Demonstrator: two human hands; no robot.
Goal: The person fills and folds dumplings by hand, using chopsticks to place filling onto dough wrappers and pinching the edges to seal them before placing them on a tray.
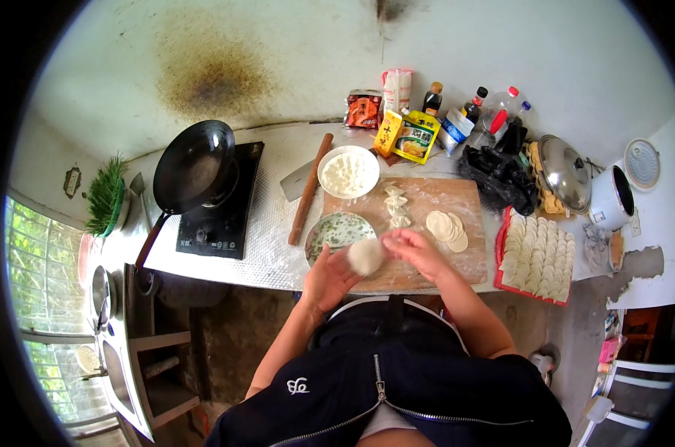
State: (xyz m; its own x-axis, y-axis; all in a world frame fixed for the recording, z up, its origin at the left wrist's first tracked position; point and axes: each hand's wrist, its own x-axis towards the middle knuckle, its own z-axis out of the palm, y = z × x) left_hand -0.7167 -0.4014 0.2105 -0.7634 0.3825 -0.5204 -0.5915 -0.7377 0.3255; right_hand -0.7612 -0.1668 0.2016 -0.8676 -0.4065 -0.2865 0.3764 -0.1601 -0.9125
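A round, pale dumpling wrapper (365,257), slightly blurred, lies on the fingers of my left hand (328,280), which is turned palm up. At the wrapper's right edge, the fingers of my right hand (418,255) are curled together and appear to pinch it. Just beyond my left hand stands a bowl of green-flecked filling (340,226), with a thin utensil partly visible in it. Flat wrappers (447,227) overlap on the floury wooden board (430,195). A short row of small dough pieces (396,206) lies on the board's left part.
Left of the board are a white bowl (348,171), a rolling pin (311,186), a cleaver (296,181) and a black wok (194,167) on a cooktop (225,216). Rows of dumplings (538,253) fill a red-edged tray at right. Seasoning packets (415,138) and bottles (432,98) stand behind.
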